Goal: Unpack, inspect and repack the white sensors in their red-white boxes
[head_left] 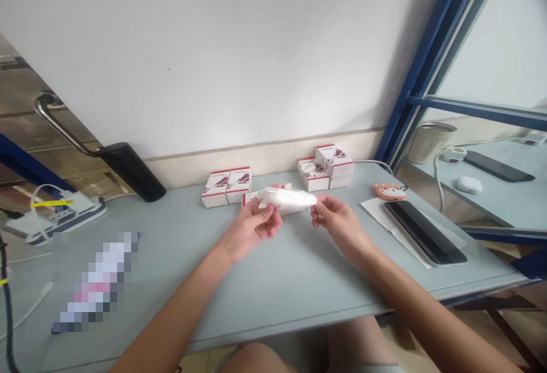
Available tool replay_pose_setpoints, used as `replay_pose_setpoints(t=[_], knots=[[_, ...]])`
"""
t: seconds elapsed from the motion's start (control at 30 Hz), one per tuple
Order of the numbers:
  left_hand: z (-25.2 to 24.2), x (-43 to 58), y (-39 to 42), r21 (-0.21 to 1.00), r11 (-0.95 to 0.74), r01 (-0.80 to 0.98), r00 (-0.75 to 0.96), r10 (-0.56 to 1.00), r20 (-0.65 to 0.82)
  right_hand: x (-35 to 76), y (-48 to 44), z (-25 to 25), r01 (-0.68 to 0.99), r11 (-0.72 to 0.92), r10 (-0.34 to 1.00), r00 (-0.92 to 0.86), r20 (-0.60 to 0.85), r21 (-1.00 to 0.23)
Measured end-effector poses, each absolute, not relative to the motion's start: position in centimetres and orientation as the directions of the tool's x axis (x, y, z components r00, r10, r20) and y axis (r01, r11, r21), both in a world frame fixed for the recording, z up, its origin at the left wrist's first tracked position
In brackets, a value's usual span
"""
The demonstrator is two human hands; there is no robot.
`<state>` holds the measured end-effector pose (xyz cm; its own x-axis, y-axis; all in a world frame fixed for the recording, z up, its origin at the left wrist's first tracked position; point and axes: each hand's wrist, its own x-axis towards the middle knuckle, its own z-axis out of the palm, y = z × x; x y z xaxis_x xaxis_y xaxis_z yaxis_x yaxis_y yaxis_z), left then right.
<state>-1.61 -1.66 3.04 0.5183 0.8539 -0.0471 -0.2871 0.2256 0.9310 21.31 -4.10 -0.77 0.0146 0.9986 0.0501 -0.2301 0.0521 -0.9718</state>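
A white wrapped packet (288, 199) is held up above the table, in front of the small boxes; what is inside it I cannot make out. My left hand (257, 220) is closed on its left end, thumb in front. At the right tip, the fingers of my right hand (335, 219) pinch the packet's edge. Behind the packet, a red and white box (247, 199) lies partly hidden on the table.
Small red and white boxes stand along the wall, a pair (226, 186) on the left and a stack (334, 163) on the right. On the grey table (273, 299) lie a phone (423, 232) on paper, an orange animal-shaped case (390, 192) and, far left, a power strip (81, 208).
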Motion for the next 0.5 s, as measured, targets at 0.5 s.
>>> replay_pose_setpoints(t=[0.5], knots=[[2.3,-1.4,-1.1,0.955,0.28,-0.101,0.301,0.923,-0.239,20.8,-5.8,-1.6,0.502,0.533,0.812,-0.077,0.578,-0.682]])
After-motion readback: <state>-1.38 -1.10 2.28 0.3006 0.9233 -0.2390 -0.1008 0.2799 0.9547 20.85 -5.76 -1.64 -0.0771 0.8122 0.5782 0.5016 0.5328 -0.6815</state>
